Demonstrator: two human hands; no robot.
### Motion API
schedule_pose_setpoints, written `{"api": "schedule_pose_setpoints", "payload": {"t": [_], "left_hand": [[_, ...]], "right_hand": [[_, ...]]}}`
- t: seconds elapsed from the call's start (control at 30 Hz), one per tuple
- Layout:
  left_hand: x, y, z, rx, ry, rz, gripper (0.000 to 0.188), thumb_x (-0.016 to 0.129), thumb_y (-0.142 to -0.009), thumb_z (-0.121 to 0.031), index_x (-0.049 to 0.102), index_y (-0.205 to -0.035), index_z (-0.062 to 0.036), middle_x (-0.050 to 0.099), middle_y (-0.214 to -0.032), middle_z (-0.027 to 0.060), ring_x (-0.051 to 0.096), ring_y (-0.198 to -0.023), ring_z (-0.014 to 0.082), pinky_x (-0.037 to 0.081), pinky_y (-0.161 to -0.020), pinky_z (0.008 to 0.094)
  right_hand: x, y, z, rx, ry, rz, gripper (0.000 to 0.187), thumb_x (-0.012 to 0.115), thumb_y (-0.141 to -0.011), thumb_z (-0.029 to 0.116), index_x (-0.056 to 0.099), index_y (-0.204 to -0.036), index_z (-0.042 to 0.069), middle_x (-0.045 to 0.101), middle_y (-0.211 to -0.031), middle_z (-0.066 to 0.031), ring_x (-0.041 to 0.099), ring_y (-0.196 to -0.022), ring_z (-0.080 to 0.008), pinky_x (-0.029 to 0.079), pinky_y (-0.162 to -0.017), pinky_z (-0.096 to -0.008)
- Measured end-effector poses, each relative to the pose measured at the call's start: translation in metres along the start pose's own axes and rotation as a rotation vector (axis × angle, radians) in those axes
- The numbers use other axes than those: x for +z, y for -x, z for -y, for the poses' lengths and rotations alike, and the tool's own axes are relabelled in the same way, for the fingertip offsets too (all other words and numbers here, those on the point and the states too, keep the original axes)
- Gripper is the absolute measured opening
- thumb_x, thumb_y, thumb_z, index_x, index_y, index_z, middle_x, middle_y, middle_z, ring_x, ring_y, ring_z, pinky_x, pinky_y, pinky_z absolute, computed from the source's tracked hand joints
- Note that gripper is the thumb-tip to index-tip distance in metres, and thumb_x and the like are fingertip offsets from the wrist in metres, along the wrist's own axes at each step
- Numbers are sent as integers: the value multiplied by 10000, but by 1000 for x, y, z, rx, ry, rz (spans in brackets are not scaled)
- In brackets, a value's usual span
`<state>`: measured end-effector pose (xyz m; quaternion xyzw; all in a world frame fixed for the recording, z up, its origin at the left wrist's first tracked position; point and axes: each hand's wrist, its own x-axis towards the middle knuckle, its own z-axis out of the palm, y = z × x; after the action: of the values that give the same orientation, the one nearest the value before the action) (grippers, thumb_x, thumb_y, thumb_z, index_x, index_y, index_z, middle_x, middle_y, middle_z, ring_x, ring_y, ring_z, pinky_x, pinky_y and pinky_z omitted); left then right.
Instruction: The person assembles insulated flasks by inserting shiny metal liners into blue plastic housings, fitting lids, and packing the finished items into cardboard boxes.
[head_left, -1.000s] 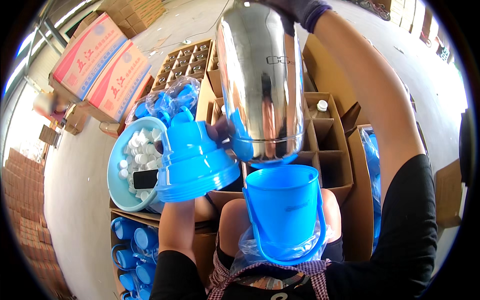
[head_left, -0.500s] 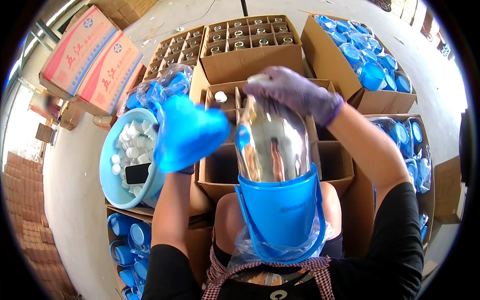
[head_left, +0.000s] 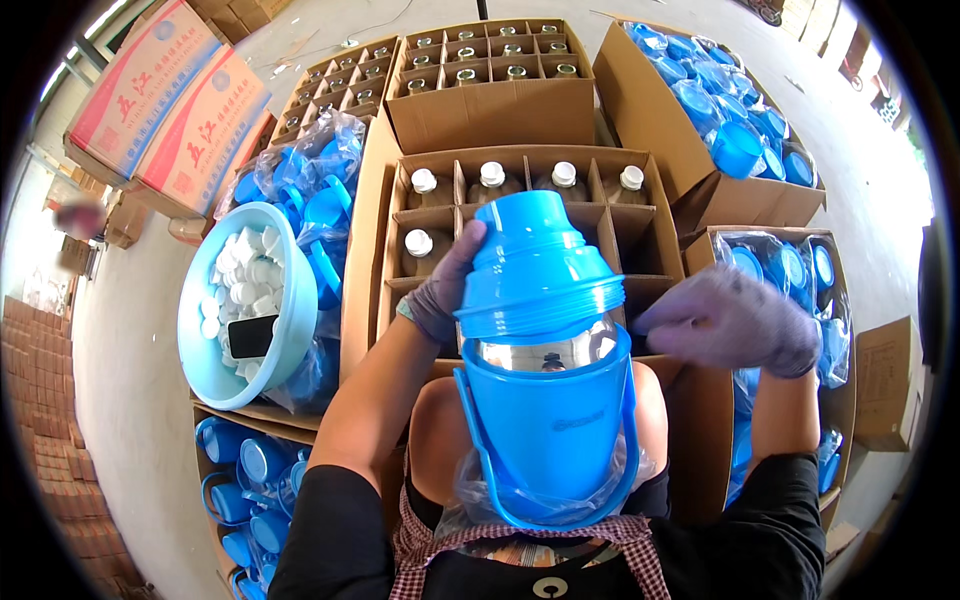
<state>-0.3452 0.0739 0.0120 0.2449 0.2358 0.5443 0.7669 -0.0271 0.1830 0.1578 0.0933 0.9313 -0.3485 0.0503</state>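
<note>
A blue plastic thermos body (head_left: 545,435) stands upright between my knees, its carrying handle (head_left: 630,465) hanging down and clear plastic wrap around its base. Inside it sits a silvery glass liner (head_left: 550,354), of which only a narrow band shows. My left hand (head_left: 447,288), in a purple-grey glove, grips a stepped blue thermos top (head_left: 540,270) from its left side. That top covers the liner's upper part and tilts slightly, with its lower edge just above the body's rim. To the right, my gloved right hand (head_left: 735,320) is off the thermos, fingers stretched out and nothing visible in them.
Ahead is a divided carton (head_left: 665,225) with several white-capped bottles (head_left: 491,175). A light-blue basin (head_left: 190,330) of white caps, with a black phone (head_left: 251,337) on them, stands left. Cartons of blue thermos parts (head_left: 735,150) flank me; another divided carton (head_left: 490,115) holds liners.
My left hand has brought the blue top from the left onto the liner. My right hand has left the liner's upper end and moved down to the right. The liner is now mostly covered.
</note>
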Motion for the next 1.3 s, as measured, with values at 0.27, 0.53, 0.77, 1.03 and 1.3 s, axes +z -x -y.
{"api": "schedule_pose_setpoints", "payload": {"t": [0.27, 0.53, 0.77, 1.03, 1.3], "left_hand": [[15, -10, -10, -34, -307, 55, 1033, 768, -812, -683, 434, -1529, -19, 571, -1461, 192, 584, -1328, 312, 489, -1124, 454], [56, 25, -15, -24, -430, -54, 1240, 718, -753, -807, 269, -1611, -32, 446, -1558, 195, 487, -1415, 310, 421, -1177, 436], [26, 27, -3, -15, -439, 15, 1221, 749, -747, -776, 281, -1599, -37, 444, -1556, 211, 497, -1405, 362, 445, -1160, 499], [9, 15, 9, -20, -398, -17, 1222, 762, -739, -768, 268, -1610, -67, 433, -1560, 218, 488, -1410, 390, 459, -1150, 544], [34, 14, 7, -6, -384, -111, 1276, 793, -699, -773, 287, -1592, -14, 464, -1536, 210, 505, -1395, 356, 451, -1152, 495]], "right_hand": [[8, -119, -24, -116, -205, -458, 417, 596, -1022, 388, 736, -1145, 15, 713, -1024, -161, 708, -957, -257, 566, -835, -362], [32, -102, 7, -209, -593, -552, 585, 744, -876, 545, 741, -1137, 21, 705, -1070, -146, 686, -1045, -266, 539, -945, -388], [61, -93, 11, -132, -541, -529, 868, 843, -764, 539, 507, -1429, 94, 515, -1347, -142, 520, -1302, -314, 435, -1100, -460], [62, -92, -8, -84, -699, -485, 976, 875, -715, 556, 468, -1476, 99, 491, -1439, -133, 492, -1342, -300, 406, -1142, -440], [60, -86, -7, -195, -537, -557, 961, 901, -673, 494, 496, -1441, 81, 537, -1397, -134, 520, -1315, -300, 411, -1129, -434]]}}
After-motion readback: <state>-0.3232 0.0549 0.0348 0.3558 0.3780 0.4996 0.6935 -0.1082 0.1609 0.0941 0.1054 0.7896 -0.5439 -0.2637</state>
